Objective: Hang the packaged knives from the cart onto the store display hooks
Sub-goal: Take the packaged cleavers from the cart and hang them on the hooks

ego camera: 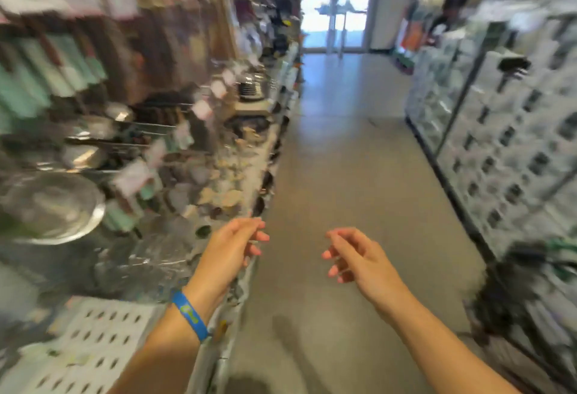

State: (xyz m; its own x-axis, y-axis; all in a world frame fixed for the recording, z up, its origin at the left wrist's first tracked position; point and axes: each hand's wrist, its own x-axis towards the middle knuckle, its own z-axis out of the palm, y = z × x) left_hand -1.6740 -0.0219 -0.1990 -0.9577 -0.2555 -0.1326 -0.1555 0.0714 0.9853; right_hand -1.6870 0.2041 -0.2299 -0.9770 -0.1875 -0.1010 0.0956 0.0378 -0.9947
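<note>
Both hands are empty: the left hand, with a blue wristband, and the right hand hang over the aisle floor, fingers loosely curled and holding nothing. No packaged knife can be made out in this heavy blur. The hanging display runs along the left; a dark frame low on the right may be the cart, I cannot tell. With 0 knives in hand, a fetch from the cart seems due
</note>
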